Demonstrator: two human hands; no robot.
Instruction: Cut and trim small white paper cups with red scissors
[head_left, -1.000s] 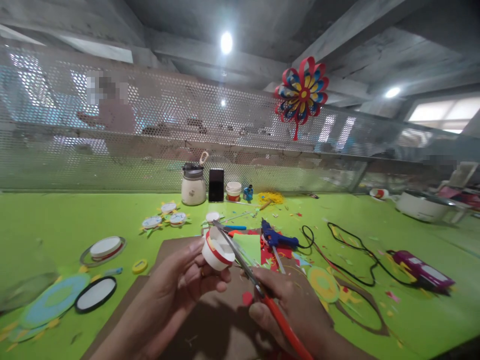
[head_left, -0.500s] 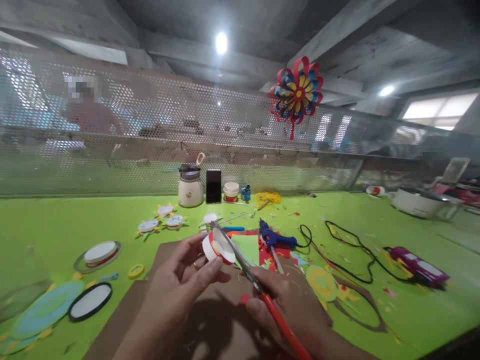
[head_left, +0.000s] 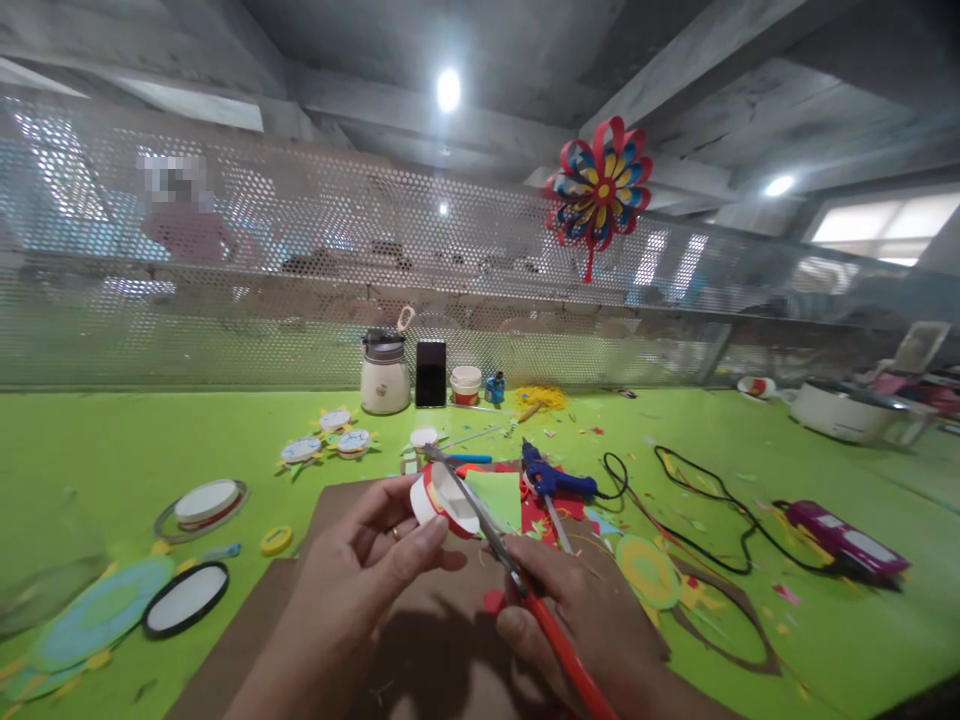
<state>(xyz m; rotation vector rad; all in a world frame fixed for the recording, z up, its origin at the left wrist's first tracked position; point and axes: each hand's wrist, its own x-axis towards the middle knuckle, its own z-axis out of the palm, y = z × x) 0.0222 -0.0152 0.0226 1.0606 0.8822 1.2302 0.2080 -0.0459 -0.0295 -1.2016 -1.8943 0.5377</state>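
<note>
My left hand [head_left: 375, 565] grips a short, cut-down paper cup [head_left: 442, 500], white with red and yellow print, its thumb at the lower edge. My right hand [head_left: 562, 610] is closed round red-handled scissors [head_left: 501, 550]. The blades point up and away, with their tips by the rim of the cup; whether they bite into it I cannot tell. Under both hands lies a brown cardboard sheet [head_left: 420, 650], where a red scrap [head_left: 493, 601] rests beside my right thumb.
A blue glue gun [head_left: 559, 478] lies right of centre amid paper scraps; its black cord [head_left: 701, 485] trails right near a purple device [head_left: 847, 540]. A bottle [head_left: 385, 380] and a phone [head_left: 430, 375] stand at the back. Paper flowers [head_left: 354, 442] lie left.
The whole view has shifted slightly. My right thumb has drawn a little away from the red scrap; both hands keep their grip on the cup and scissors.
</note>
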